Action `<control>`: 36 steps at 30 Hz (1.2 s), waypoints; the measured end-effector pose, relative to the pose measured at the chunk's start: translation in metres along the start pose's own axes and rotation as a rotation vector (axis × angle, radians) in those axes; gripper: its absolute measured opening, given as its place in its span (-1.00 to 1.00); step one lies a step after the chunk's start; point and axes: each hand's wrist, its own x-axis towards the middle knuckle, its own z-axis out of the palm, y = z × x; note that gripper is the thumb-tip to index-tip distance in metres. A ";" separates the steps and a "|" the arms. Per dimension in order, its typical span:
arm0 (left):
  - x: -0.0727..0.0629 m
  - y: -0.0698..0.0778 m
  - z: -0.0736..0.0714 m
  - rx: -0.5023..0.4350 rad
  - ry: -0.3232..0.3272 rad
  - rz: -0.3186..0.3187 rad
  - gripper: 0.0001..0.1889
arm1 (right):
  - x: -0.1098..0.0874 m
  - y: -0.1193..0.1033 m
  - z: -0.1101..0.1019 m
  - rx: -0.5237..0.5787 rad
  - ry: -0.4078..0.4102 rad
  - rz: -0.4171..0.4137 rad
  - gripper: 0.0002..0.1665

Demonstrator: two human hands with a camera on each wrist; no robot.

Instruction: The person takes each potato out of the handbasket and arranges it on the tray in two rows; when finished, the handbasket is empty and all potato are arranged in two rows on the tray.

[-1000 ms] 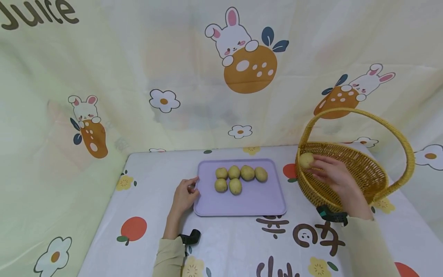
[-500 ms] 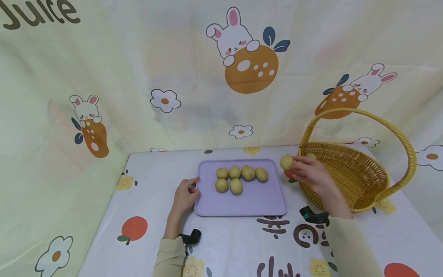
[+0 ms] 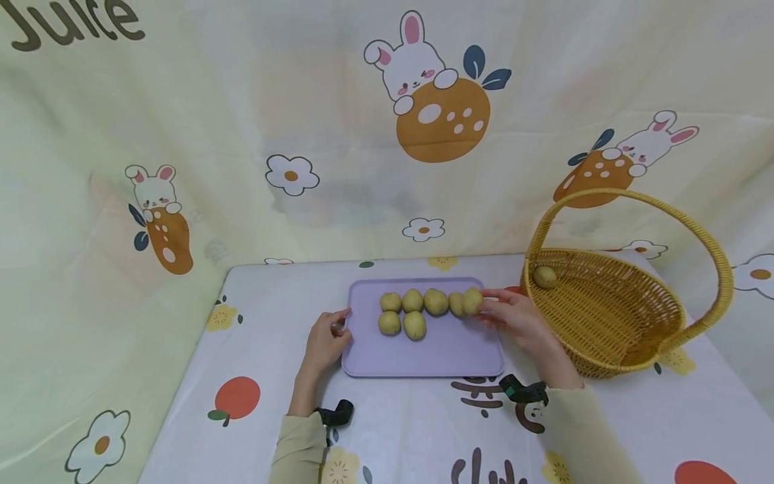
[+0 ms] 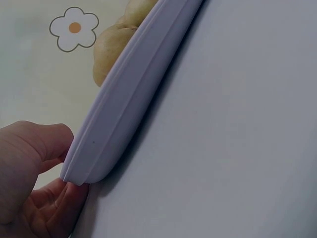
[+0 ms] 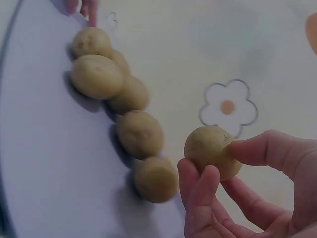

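My right hand point(image 3: 521, 324) pinches a round yellowish potato point(image 3: 473, 301) between thumb and fingertips, over the right side of a pale purple tray point(image 3: 423, 357). In the right wrist view, the held potato point(image 5: 210, 151) is raised beside the row lying on the tray. Several potatoes point(image 3: 435, 302) form a back row there, and two more sit in front at the left. The held one partly covers the rightmost potato of the back row in the head view. At the tray's left edge, my left hand point(image 3: 325, 341) grips the rim point(image 4: 101, 134), thumb above and fingers below.
A yellow woven basket point(image 3: 656, 355) with a tall arched handle point(image 3: 695, 232) stands right of the tray. One potato point(image 3: 545, 277) lies inside it at the left. A printed cloth point(image 3: 284, 296) covers the table, and a patterned curtain point(image 3: 338, 222) hangs behind.
My right hand has carried the potato left from the basket to above the tray's right side, uncovering another potato in the basket. The left hand has stayed at the tray's edge.
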 end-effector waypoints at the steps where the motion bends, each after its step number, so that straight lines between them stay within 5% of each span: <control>1: 0.000 0.000 0.000 -0.004 0.001 0.000 -0.49 | 0.001 0.003 0.003 -0.001 -0.008 -0.002 -0.38; 20: 0.001 -0.003 0.002 -0.004 0.012 0.009 -0.50 | 0.005 0.042 0.048 0.060 -0.018 0.096 -0.43; 36: 0.001 -0.002 0.001 0.009 0.006 0.003 -0.51 | 0.001 0.043 0.063 -0.073 0.070 0.054 -0.49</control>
